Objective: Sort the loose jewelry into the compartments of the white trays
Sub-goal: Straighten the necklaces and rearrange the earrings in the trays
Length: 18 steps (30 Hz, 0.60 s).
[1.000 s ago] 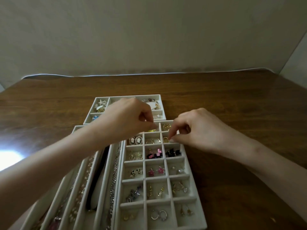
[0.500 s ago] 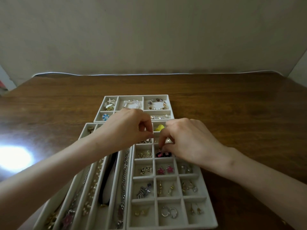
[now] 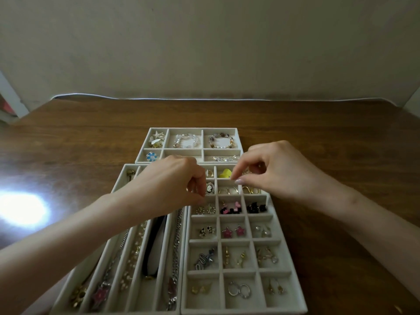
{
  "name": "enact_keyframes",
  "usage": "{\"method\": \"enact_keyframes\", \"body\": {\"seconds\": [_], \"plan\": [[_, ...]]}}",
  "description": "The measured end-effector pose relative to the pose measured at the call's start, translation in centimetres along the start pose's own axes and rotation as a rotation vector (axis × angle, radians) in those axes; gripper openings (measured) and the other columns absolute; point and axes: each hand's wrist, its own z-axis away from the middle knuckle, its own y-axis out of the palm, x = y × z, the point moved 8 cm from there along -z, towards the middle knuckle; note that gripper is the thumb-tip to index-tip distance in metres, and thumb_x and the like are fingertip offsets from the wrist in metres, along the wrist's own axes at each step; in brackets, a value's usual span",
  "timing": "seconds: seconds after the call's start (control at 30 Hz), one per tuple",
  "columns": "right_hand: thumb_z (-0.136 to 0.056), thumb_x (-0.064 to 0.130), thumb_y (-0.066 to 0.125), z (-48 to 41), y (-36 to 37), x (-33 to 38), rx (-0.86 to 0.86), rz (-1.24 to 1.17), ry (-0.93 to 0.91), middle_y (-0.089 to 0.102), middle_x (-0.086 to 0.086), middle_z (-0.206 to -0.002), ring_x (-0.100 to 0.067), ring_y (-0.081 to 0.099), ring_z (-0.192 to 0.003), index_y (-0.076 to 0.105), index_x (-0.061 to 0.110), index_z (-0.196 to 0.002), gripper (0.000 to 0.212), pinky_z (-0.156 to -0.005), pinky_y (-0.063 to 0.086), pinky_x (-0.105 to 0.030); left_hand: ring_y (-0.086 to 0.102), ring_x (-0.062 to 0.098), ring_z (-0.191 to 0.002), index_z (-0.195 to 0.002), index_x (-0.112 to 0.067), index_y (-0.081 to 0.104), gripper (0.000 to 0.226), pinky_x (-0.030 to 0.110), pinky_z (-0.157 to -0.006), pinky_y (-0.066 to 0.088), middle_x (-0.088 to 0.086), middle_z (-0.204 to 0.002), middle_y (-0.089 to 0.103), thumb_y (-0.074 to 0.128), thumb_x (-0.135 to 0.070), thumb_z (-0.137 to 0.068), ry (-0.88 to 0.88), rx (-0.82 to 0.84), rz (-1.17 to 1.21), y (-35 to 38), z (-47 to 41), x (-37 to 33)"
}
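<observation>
this looks like a room in a private home. a brown wooden table stands against a plain beige wall, and a thin white strip runs along the far edge of the table. three white trays lie from the middle to the near edge. they hold a small, mixed, personal collection of jewelry: bead bracelets, pairs of earrings and necklaces. a bright patch of light reflects on the polished wood near the left edge.

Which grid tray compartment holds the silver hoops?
The middle compartment of the nearest row: silver hoops lie there, gold earrings in the compartments either side.
</observation>
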Motion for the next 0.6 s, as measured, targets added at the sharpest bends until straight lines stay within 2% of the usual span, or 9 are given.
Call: {"method": "enact_keyframes", "body": {"seconds": [0.07,0.13,0.2,0.3,0.43,0.53,0.6], "plan": [[-0.08,0.026,0.073,0.1,-0.5,-0.6,0.019,0.011,0.028,0.059,0.007,-0.073,-0.005,0.049,-0.062,0.07,0.034,-0.078,0.008,-0.057,0.04,-0.02,0.047,-0.004,-0.066,-0.079,-0.034,0.061,0.009,0.011,-0.057,0.035,-0.018,-0.078,0.051,0.07,-0.037,-0.077,0.034,-0.02,0.012,0.2,-0.1,-0.7],[-0.082,0.028,0.071,0.4,-0.2,-0.7,0.078,0.059,0.048,0.057,0.009,-0.071,-0.004,0.048,-0.063,0.069,0.035,-0.077,0.009,-0.056,0.037,-0.017,0.046,-0.004,-0.064,-0.077,-0.035,0.061,0.009,0.011,-0.056,0.034,-0.017,-0.075,0.05,0.07,-0.035,-0.077,0.055,-0.058,0.026,0.0,-0.4,-1.2],[-0.085,0.028,0.068,0.8,0.4,-0.7,0.139,0.103,0.066,0.052,0.017,-0.07,0.0,0.048,-0.065,0.07,0.035,-0.083,0.008,-0.056,0.032,-0.013,0.045,-0.003,-0.062,-0.076,-0.035,0.062,0.009,0.012,-0.056,0.033,-0.017,-0.072,0.049,0.071,-0.033,-0.078,0.071,-0.081,0.046,-0.2,-0.6,-1.6],[-0.091,0.024,0.059,1.3,1.3,-0.6,0.201,0.165,0.071,0.046,0.025,-0.075,0.005,0.048,-0.071,0.071,0.037,-0.096,0.018,-0.058,0.031,-0.011,0.045,-0.002,-0.062,-0.08,-0.035,0.067,0.003,0.011,-0.056,0.032,-0.019,-0.069,0.046,0.07,-0.035,-0.078,0.094,-0.066,0.063,-0.1,-0.8,-2.0],[-0.092,0.022,0.054,1.6,1.8,-0.1,0.208,0.238,0.045,0.039,0.026,-0.071,0.007,0.04,-0.065,0.07,0.036,-0.103,0.024,-0.054,0.026,-0.01,0.045,-0.002,-0.063,-0.088,-0.037,0.071,0.009,0.011,-0.054,0.03,-0.018,-0.068,0.044,0.066,-0.039,-0.081,0.106,-0.013,0.06,0.8,-0.8,-2.3],[-0.091,0.022,0.058,1.7,1.2,-0.2,0.215,0.142,0.061,0.049,0.021,-0.076,0.002,0.047,-0.068,0.07,0.038,-0.095,0.02,-0.057,0.033,-0.012,0.045,0.0,-0.062,-0.088,-0.039,0.071,0.009,0.014,-0.055,0.032,-0.016,-0.068,0.045,0.066,-0.039,-0.08,0.11,-0.007,0.103,0.7,-0.7,-2.3],[-0.086,0.024,0.065,2.1,0.1,-0.6,0.21,0.029,0.078,0.057,0.011,-0.078,-0.004,0.051,-0.069,0.07,0.037,-0.083,0.014,-0.061,0.043,-0.02,0.046,0.001,-0.063,-0.085,-0.038,0.071,0.007,0.015,-0.058,0.035,-0.016,-0.067,0.047,0.068,-0.039,-0.078,0.128,-0.003,0.16,0.4,-0.6,-2.5]]}}
